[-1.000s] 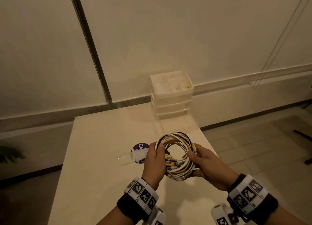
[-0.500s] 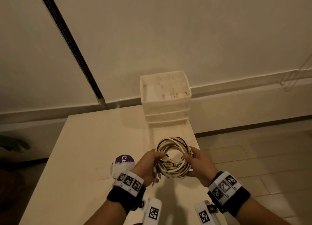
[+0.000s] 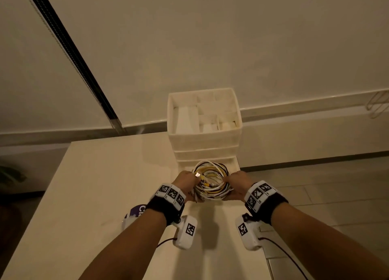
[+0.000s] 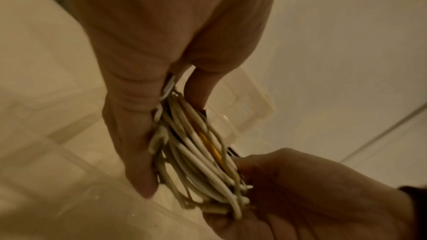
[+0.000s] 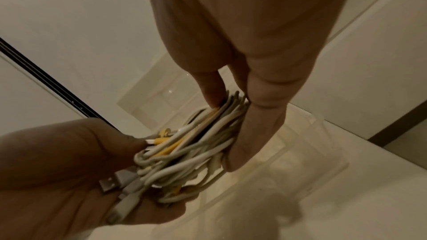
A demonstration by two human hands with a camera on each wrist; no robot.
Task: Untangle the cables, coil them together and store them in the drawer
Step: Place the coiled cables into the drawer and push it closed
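A coil of white, yellow and black cables [image 3: 210,183] hangs between both hands, just above the pulled-out bottom drawer [image 3: 235,163] of a white drawer unit [image 3: 204,142]. My left hand [image 3: 186,182] pinches the coil's left side between thumb and fingers [image 4: 138,161]. On the opposite side, my right hand [image 3: 235,182] grips it the same way. In the right wrist view the coil [image 5: 189,152] shows a USB plug [image 5: 108,183] sticking out near the left hand [image 5: 69,171]. The left wrist view shows the coil [image 4: 203,152] and the right hand [image 4: 312,198].
The drawer unit stands at the far edge of a pale table [image 3: 94,185], against the wall. Its open top tray [image 3: 210,115] holds white boxes. A round purple-labelled object [image 3: 136,211] lies under my left forearm. The table's right edge drops to a tiled floor [image 3: 315,195].
Both hands carried the coil forward, from above the middle of the table to just above the open bottom drawer. The drawer unit now looks closer.
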